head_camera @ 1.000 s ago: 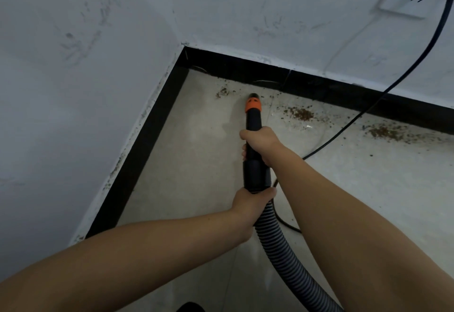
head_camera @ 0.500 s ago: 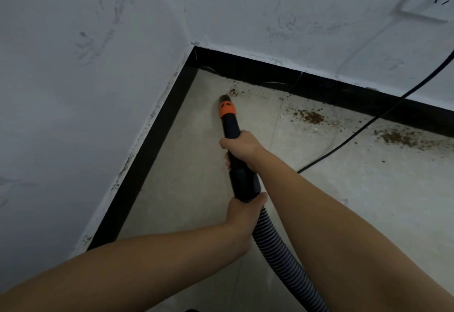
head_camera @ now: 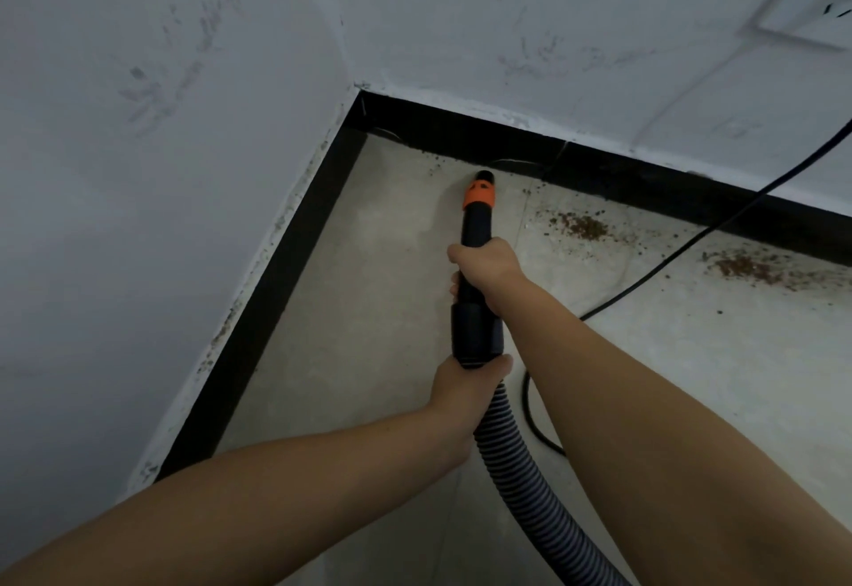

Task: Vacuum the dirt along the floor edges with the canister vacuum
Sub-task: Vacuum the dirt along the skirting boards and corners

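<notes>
A: Obs.: right hand [head_camera: 489, 272] wraps the nozzle [head_camera: 477, 225]; left hand [head_camera: 465, 385] grips the hose [head_camera: 516, 479] joint. Tip sits at the baseboard [head_camera: 599, 170].

B: Risk: power cord [head_camera: 682, 253] crosses the dirt [head_camera: 583, 225] — sweeping right may snag it.

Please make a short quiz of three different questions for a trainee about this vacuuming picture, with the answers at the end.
1. True or false: both hands grip the vacuum nozzle.
2. Which hand is nearer the orange collar? A. left hand B. right hand
3. Fill in: two larger dirt piles lie along the black ____, to the right of the nozzle tip.

Key: 1. True; the left hand holds the end where the ribbed hose joins. 2. B. 3. baseboard.
</notes>
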Demonstrator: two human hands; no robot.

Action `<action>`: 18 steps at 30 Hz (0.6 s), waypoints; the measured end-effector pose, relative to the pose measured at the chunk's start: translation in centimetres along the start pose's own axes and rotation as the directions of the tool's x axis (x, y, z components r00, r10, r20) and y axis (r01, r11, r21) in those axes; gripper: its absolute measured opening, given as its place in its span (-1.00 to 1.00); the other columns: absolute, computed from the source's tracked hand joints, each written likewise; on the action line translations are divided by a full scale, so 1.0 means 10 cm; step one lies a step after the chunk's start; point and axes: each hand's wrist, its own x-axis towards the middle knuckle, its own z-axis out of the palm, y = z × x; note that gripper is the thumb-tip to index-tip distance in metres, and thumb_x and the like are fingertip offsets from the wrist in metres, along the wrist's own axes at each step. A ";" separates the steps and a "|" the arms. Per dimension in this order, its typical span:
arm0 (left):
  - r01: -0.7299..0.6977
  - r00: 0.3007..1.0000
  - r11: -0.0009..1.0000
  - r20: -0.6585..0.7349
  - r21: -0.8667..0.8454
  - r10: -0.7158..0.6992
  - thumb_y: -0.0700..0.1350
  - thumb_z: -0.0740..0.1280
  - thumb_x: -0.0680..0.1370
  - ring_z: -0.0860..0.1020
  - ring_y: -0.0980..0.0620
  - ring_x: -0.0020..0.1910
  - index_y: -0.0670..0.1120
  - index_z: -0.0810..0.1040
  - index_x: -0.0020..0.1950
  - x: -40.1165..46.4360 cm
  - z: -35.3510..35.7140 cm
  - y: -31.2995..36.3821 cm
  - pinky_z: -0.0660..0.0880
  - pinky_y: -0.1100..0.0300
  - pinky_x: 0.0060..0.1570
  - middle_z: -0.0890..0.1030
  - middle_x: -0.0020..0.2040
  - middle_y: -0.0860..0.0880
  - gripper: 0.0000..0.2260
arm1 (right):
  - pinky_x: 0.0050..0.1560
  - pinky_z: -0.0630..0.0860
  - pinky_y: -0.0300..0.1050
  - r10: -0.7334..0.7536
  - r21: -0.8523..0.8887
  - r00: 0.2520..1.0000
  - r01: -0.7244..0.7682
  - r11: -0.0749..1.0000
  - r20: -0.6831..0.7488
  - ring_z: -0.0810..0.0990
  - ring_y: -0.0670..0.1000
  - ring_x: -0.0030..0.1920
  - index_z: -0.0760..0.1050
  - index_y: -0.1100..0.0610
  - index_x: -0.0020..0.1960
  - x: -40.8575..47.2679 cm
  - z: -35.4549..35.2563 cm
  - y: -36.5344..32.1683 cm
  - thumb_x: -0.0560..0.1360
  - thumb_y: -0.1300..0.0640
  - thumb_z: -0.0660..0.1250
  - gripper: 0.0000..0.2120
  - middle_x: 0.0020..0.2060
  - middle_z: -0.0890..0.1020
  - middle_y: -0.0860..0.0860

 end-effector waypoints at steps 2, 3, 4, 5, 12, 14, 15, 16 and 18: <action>0.002 1.000 1.000 0.003 -0.007 -0.002 -0.08 0.44 0.50 0.58 -0.07 -0.06 -0.14 0.54 0.20 0.00 0.04 0.01 0.55 0.08 -0.03 0.60 -0.02 -0.12 -0.69 | -0.51 0.45 -0.18 -0.001 -0.001 1.000 0.001 1.000 -0.006 0.45 0.06 -0.47 0.34 0.19 -0.10 0.01 -0.04 -0.02 0.51 0.26 0.32 -0.86 -0.34 0.47 0.15; 0.003 1.000 1.000 -0.001 -0.012 -0.003 -0.07 0.44 0.50 0.59 -0.08 -0.04 -0.14 0.54 0.20 0.00 0.04 0.01 0.56 0.06 0.00 0.61 -0.01 -0.12 -0.68 | -0.50 0.46 -0.18 -0.003 -0.010 1.000 0.003 1.000 0.010 0.45 0.06 -0.47 0.35 0.21 -0.05 0.01 -0.03 -0.03 0.51 0.26 0.32 -0.86 -0.34 0.47 0.15; 0.007 1.000 1.000 -0.010 -0.016 -0.007 -0.07 0.44 0.49 0.59 -0.09 -0.03 -0.13 0.54 0.20 0.01 0.04 0.01 0.56 0.05 0.03 0.62 0.01 -0.12 -0.68 | -0.50 0.47 -0.17 -0.005 -0.026 0.999 0.006 1.000 0.039 0.45 0.07 -0.47 0.35 0.23 -0.01 0.00 0.00 -0.04 0.50 0.26 0.32 -0.85 -0.34 0.48 0.15; 0.013 1.000 1.000 -0.022 -0.022 -0.014 -0.06 0.44 0.49 0.60 -0.09 -0.01 -0.13 0.54 0.20 0.02 0.03 0.02 0.57 0.04 0.05 0.63 0.03 -0.13 -0.68 | -0.51 0.48 -0.18 -0.010 -0.049 0.997 0.013 0.999 0.075 0.45 0.06 -0.47 0.35 0.24 0.02 0.00 0.05 -0.05 0.50 0.26 0.32 -0.83 -0.34 0.48 0.15; -0.006 0.996 0.997 -0.093 -0.081 -0.002 -0.03 0.48 0.45 0.62 -0.12 0.02 -0.13 0.55 0.20 0.17 -0.14 0.13 0.58 -0.02 0.08 0.65 0.06 -0.15 -0.63 | -0.46 0.49 -0.16 -0.037 -0.118 0.982 0.060 0.991 0.185 0.48 0.06 -0.45 0.36 0.23 0.10 0.08 0.41 -0.18 0.49 0.24 0.33 -0.77 -0.32 0.50 0.14; -0.010 0.997 0.997 -0.082 -0.080 0.003 -0.03 0.47 0.46 0.62 -0.12 0.02 -0.12 0.56 0.19 0.19 -0.12 0.17 0.58 -0.02 0.08 0.65 0.06 -0.15 -0.64 | -0.46 0.49 -0.15 -0.039 -0.111 0.986 0.058 0.992 0.163 0.48 0.06 -0.44 0.36 0.24 0.08 0.11 0.37 -0.21 0.49 0.24 0.32 -0.78 -0.32 0.50 0.15; -0.010 0.997 0.997 -0.071 -0.072 0.004 -0.04 0.47 0.46 0.62 -0.12 0.02 -0.13 0.56 0.19 0.19 -0.09 0.18 0.58 -0.01 0.08 0.65 0.05 -0.15 -0.65 | -0.47 0.49 -0.15 -0.039 -0.102 0.989 0.054 0.993 0.143 0.47 0.06 -0.45 0.36 0.24 0.06 0.13 0.32 -0.22 0.50 0.25 0.32 -0.80 -0.32 0.49 0.15; -0.010 0.998 0.998 -0.059 -0.058 0.007 -0.05 0.46 0.47 0.62 -0.12 0.01 -0.14 0.56 0.19 0.19 -0.06 0.18 0.58 -0.01 0.07 0.64 0.04 -0.15 -0.66 | -0.48 0.49 -0.16 -0.035 -0.088 0.992 0.046 0.995 0.119 0.47 0.06 -0.45 0.36 0.24 0.05 0.14 0.25 -0.22 0.50 0.25 0.32 -0.82 -0.33 0.49 0.15; -0.009 0.999 1.000 -0.033 -0.016 0.009 -0.08 0.43 0.49 0.59 -0.11 -0.05 -0.16 0.54 0.21 0.19 0.02 0.17 0.57 0.03 0.01 0.61 -0.02 -0.13 -0.67 | -0.49 0.48 -0.17 -0.020 -0.050 0.998 0.024 0.998 0.064 0.46 0.07 -0.46 0.36 0.24 0.00 0.16 0.10 -0.19 0.51 0.26 0.32 -0.85 -0.35 0.48 0.15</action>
